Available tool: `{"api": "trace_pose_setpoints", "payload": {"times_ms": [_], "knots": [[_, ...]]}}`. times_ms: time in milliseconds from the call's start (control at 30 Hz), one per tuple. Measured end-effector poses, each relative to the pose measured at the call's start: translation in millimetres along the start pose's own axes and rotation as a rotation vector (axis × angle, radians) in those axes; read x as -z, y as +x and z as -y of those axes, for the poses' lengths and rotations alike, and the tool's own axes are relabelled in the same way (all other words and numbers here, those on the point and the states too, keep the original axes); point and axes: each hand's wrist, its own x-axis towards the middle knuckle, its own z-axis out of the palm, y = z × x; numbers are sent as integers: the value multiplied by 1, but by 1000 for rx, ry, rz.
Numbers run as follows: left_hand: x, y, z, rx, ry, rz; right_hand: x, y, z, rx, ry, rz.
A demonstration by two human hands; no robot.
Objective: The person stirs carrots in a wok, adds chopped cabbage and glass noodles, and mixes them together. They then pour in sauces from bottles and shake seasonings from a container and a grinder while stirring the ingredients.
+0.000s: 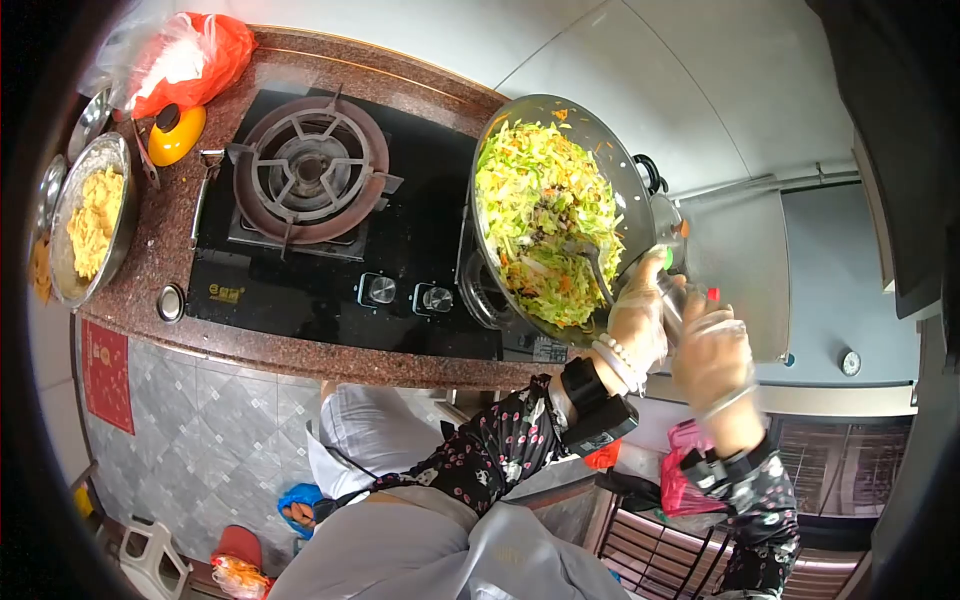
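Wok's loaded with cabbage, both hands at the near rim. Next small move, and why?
Probably draw the spatula through the shredded cabbage to turn it. The wok is heaped full, with greens, carrot bits and darker pieces unevenly spread. The left hand sits at the spatula handle, and the right hand is at the wok's near rim, seemingly steadying it. Keep the stroke short: the pile reaches close to the rim.
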Motion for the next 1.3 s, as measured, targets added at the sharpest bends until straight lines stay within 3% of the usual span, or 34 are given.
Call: {"api": "trace_pose_setpoints", "payload": {"times_ms": [33,100,133,167,200,233,267,367,467,533,633,733,867,900,933,1000,1033,1133,1167,1267,1300], "knots": [[3,3,5,-41,-64,161,0,0,7,2,-87,-43],[6,-5,-3,0,70,137,1,1,18,4,-264,-122],[6,-9,-7,10,131,128,-3,2,7,-186,282,140],[26,3,5,-294,297,275,-10,5,-13,-365,831,398],[28,-2,5,-166,228,200,-10,9,-19,-540,1383,659],[29,-6,5,-37,157,127,-6,8,-21,-644,1535,760],[25,-10,2,87,87,57,-3,9,-20,-659,1449,741],[16,-9,-6,4,126,87,4,7,-12,-636,1098,637],[11,-15,-16,-141,183,166,13,-3,6,-243,172,158],[2,-22,-21,-98,258,-34,19,-5,14,-225,52,152],[5,-22,-17,-170,252,91,13,-13,16,-190,-107,72],[12,-8,-12,-244,265,168,11,-16,9,-183,53,38],[-3,-34,-18,-112,251,248,10,-14,-10,-487,948,393],[-4,-32,-18,-115,276,198,10,-14,-13,-505,1026,415],[-2,-25,-17,-156,253,162,9,-16,-12,-414,910,317],[7,-7,-13,-239,217,83,-3,-13,-7,-55,393,-121],[11,-1,-11,-308,254,40,-6,-11,-5,-38,347,-173],[3,-13,-12,-76,85,-2,-12,-9,-17,-238,860,151],[7,-8,-16,-106,101,86,-14,-6,-21,-303,1028,259],[17,-5,-16,-109,125,2,-18,3,-25,-484,1523,614],[6,-16,-17,-186,192,-22,-17,3,-21,-525,1478,607]]}}
